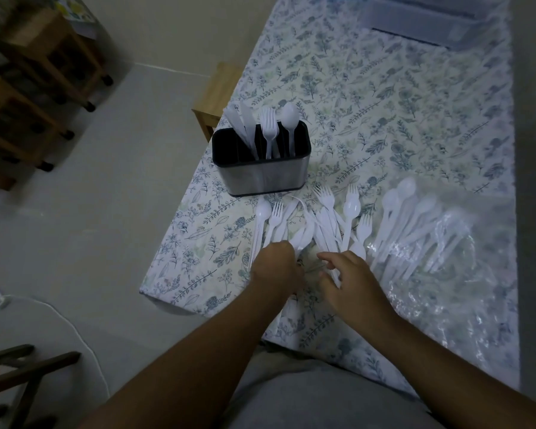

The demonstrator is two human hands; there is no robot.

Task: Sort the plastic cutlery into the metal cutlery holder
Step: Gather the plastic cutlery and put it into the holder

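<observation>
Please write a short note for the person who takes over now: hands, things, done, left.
Left hand grips pieces in the loose pile; right hand pinches a handle there.
Holder stands behind the pile.
Done: knives, forks and a spoon stand in separate slots.
Left: the pile, plus the spoons in the clear bag to the right.

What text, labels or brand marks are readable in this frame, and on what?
None readable.
Metal cutlery holder: plain steel face, no mark visible.
Plastic cutlery pile: no visible embossing.
Clear plastic bag: no print visible.
Tablecloth: leaf pattern only.
Box at the far end: too blurred to tell.
</observation>
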